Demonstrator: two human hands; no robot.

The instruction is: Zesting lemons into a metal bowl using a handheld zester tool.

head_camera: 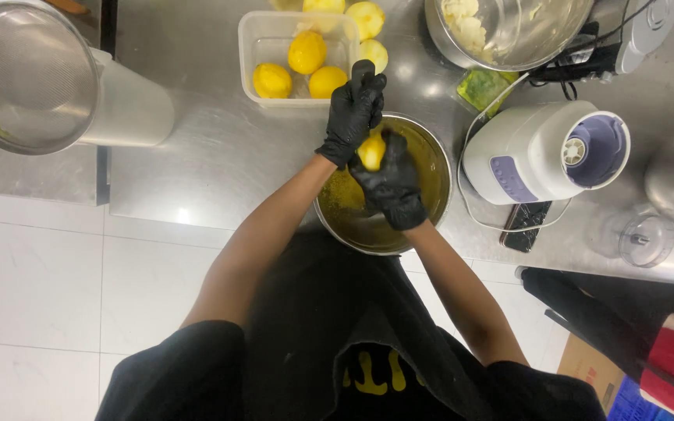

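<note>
Both my hands wear black gloves and meet over a round metal bowl [431, 210] of yellowish liquid on a steel counter. My right hand [390, 183] grips a yellow lemon piece [371, 150] above the bowl. My left hand [352, 113] is closed around a dark handle and presses against the top of the same lemon piece. A clear plastic tub [263, 43] with whole lemons [306, 52] stands just behind the bowl.
A white blender base [528, 152] lies on its side to the right, a phone [526, 226] below it. A large steel mixing bowl [509, 31] is at the back right. A mesh strainer [29, 74] rests on a white container at left. White floor tiles lie below.
</note>
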